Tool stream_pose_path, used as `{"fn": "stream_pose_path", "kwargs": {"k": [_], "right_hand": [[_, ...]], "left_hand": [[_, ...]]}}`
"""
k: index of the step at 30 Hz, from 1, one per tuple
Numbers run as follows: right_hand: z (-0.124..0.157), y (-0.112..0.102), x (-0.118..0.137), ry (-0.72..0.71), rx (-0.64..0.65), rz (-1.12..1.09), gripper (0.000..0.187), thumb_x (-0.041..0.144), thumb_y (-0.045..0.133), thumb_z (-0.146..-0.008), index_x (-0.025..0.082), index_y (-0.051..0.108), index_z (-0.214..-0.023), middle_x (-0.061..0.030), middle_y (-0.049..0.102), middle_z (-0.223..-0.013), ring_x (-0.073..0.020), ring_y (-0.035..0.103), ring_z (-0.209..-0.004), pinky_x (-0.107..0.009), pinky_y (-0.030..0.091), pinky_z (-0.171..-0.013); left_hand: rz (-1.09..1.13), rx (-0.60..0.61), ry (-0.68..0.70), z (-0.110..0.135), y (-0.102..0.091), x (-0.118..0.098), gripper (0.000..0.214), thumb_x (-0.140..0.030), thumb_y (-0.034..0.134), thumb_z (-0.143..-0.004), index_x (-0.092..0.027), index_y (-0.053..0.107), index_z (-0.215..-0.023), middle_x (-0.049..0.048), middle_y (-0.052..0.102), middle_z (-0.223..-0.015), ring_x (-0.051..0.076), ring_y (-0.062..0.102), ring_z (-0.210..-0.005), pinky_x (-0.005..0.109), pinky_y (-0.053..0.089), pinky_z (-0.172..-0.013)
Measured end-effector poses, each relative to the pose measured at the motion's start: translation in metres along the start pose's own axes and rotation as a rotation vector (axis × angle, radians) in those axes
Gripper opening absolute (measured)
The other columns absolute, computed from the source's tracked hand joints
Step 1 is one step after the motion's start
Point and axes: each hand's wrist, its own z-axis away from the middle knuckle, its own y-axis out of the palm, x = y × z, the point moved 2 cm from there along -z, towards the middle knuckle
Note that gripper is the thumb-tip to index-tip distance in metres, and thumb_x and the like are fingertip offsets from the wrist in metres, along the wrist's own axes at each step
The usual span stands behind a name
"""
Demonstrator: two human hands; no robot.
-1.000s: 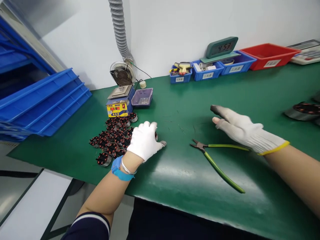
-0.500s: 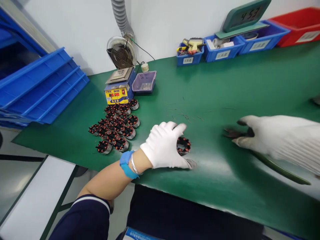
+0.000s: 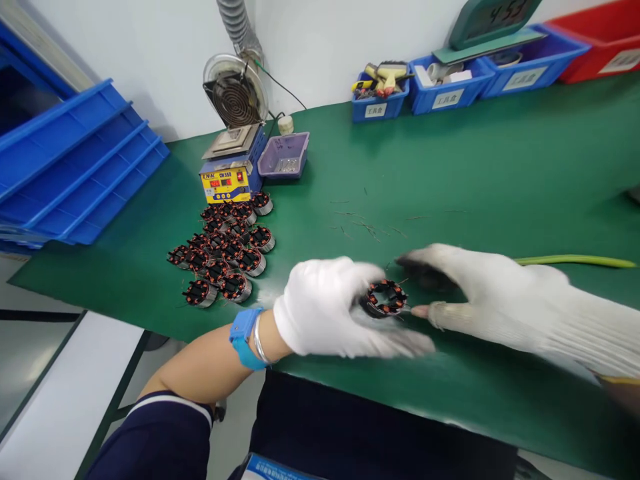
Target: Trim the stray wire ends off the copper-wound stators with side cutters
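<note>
1. Stator ring (image 3: 385, 298): pinched at its left edge by left hand (image 3: 330, 307), low over green mat (image 3: 450, 167), front centre.
2. Right hand (image 3: 500, 300): curled round green-handled cutters (image 3: 575, 261), one finger stretched out right beside ring.
3. Risk imo: nicked winding wire from a stray cutter tip, or a drop from a loose gloved pinch.
4. Coppery-orange coils on dark toothed core, round and hollow; knit cotton on both hands, smooth slightly glossy mat.
</note>
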Motion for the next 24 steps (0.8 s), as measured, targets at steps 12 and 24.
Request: {"fn": "stream_pose_path", "kwargs": {"k": [12, 24], "right_hand": [[0.014, 0.019, 0.01, -0.37, 0.288, 0.107, 0.027, 0.043, 0.05, -0.088, 0.027, 0.07, -0.08, -0.0022, 0.072, -0.076, -0.02, 0.063, -0.058, -0.029, 0.04, -0.049], [-0.012, 0.018, 0.003, -0.144, 0.107, 0.053, 0.04, 0.051, 0.042, -0.091, 0.025, 0.072, -0.084, -0.0034, 0.074, -0.078, -0.0207, 0.065, -0.065, -0.03, 0.039, -0.055]], "left_hand": [[-0.005, 0.245, -0.035, -0.008, 0.007, 0.014, 0.049, -0.042, 0.072, -0.081, -0.024, 0.058, -0.123, 0.0063, 0.066, -0.122, 0.029, 0.07, -0.104, 0.041, 0.058, -0.087], [0.317, 0.092, -0.411, -0.016, 0.031, 0.008, 0.065, -0.058, 0.078, -0.068, -0.025, 0.055, -0.119, 0.0045, 0.072, -0.115, 0.031, 0.071, -0.104, 0.047, 0.058, -0.095]]}}
